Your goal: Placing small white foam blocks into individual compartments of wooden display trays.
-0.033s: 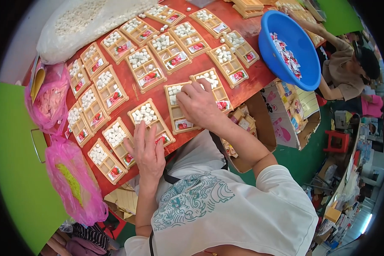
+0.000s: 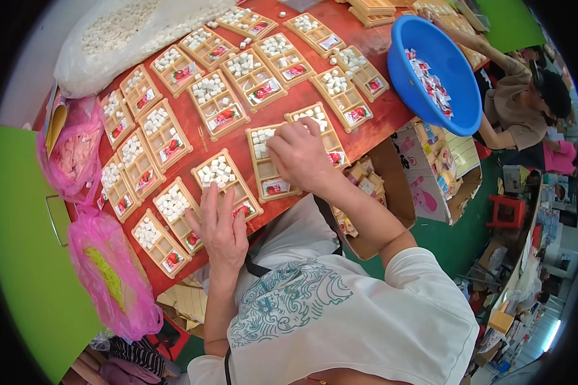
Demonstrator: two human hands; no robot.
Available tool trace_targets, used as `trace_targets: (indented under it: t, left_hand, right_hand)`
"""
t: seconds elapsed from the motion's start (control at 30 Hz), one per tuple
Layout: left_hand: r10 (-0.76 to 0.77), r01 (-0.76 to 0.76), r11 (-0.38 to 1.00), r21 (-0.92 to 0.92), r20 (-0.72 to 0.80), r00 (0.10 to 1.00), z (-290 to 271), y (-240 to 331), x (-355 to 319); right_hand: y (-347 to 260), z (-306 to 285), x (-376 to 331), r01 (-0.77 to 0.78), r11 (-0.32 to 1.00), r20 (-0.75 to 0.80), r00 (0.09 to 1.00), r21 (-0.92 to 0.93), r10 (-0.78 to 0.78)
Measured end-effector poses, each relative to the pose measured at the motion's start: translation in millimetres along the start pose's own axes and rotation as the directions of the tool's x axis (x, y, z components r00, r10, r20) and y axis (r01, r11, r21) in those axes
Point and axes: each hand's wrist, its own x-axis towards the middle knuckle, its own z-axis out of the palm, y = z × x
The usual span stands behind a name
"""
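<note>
My right hand (image 2: 302, 154) is bent over two tan compartment trays that lie side by side. Its fingers are drawn together at the small white cubes (image 2: 313, 114) in the far end of the right tray (image 2: 331, 142); whatever is between the fingertips is hidden. Partly under this hand lies the left tray (image 2: 268, 172), also with white cubes and a red-printed packet (image 2: 276, 187). My left hand (image 2: 222, 236) has its fingers spread over the near edge of another tray (image 2: 236, 183), beside its cubes (image 2: 216, 172), holding nothing.
Several similar trays (image 2: 218, 114) cover the red table (image 2: 185, 142). A blue basin (image 2: 401, 83) of packets stands at the right, near another person (image 2: 517, 106). A clear bag (image 2: 77, 70) of white pieces and pink bags (image 2: 138, 301) line the left. Cartons (image 2: 392, 186) sit below the edge.
</note>
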Motion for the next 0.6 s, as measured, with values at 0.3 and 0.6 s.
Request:
trace_targets:
  t: [0.3,0.6]
  left_hand:
    - [0.014,-0.014,1.0,-0.023,0.006,1.0,1.0,1.8,4.3]
    - [0.032,-0.031,0.998,-0.046,0.012,0.999,3.4,11.2,10.1]
  right_hand:
    - [67.6,-35.9,-19.8,-0.263,0.965,-0.075,0.962,0.002,0.263]
    - [79.5,-14.7,-15.5,-0.279,0.959,-0.042,0.96,-0.045,0.277]
